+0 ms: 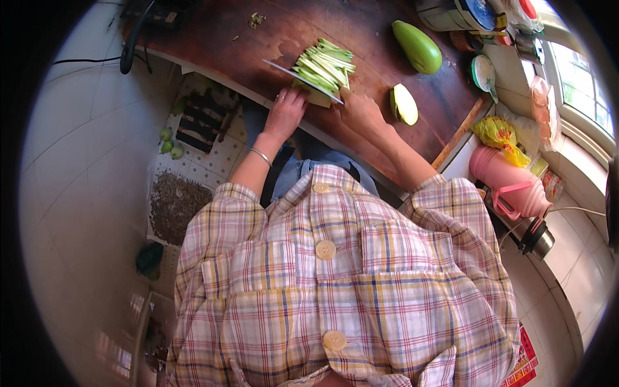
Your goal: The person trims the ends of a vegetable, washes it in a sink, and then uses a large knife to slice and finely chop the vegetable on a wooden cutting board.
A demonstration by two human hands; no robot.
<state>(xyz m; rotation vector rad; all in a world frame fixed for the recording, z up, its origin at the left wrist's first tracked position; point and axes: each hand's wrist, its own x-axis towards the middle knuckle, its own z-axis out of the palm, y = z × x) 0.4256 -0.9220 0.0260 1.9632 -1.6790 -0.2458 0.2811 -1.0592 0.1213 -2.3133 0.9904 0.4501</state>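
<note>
My right hand (pixel 360 113) grips a kitchen knife (pixel 303 81), seen nearly edge-on, its blade slanting across the wooden work surface (pixel 232 43). Beneath and beside the blade lies a pale green piece of squash (pixel 316 98). My left hand (pixel 289 107), with a ring and a bracelet, holds that piece with its fingertips close to the blade. Just beyond the knife, many thin green squash strips (pixel 326 63) lie heaped together. To the right sit a cut squash portion (pixel 404 104), pale face showing, and a whole smooth green squash (pixel 418 47).
Small scraps (pixel 256 19) lie at the far left of the surface, near a dark appliance (pixel 159 17) with a cable. A bucket (pixel 452 14) stands far right. Beside the window are a pink thermos (pixel 505 181) and a yellow plastic bag (pixel 500 135). A stool (pixel 200 121) stands below left.
</note>
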